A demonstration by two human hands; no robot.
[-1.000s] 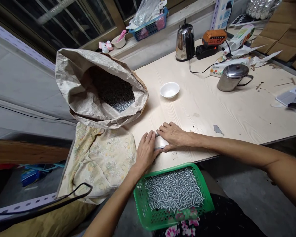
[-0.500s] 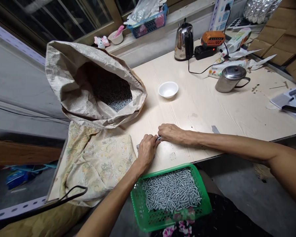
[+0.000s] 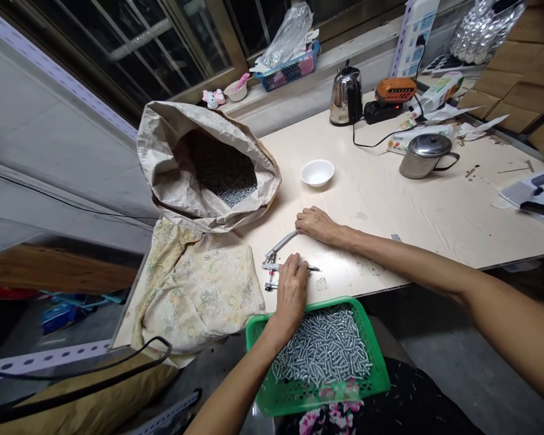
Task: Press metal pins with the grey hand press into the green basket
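Observation:
A small metal hand tool with two long handles and a coil spring [image 3: 271, 258] lies on the table. My right hand [image 3: 317, 226] is closed around the far end of its raised upper handle [image 3: 281, 243]. My left hand [image 3: 292, 284] lies over the lower handle, its fingers curled on it, and a pointed tip sticks out to the right. Part of the tool is hidden under that hand. Just below sits a green basket [image 3: 381, 368] full of small silvery ribbed metal pieces [image 3: 329, 347], perhaps springs or screws.
A large woven sack [image 3: 163, 154] gapes at the left, with similar pieces inside. Beneath it lies a floral cloth [image 3: 208, 290]. A white bowl [image 3: 317, 173], an electric kettle [image 3: 346, 96], an orange battery [image 3: 395, 90] on a charger and a lidded metal mug [image 3: 424, 158] stand farther back.
The tool's handles have spread apart, the upper one lifted by my right hand. My left hand has shifted right and lower over the tool. The camera view has shifted slightly.

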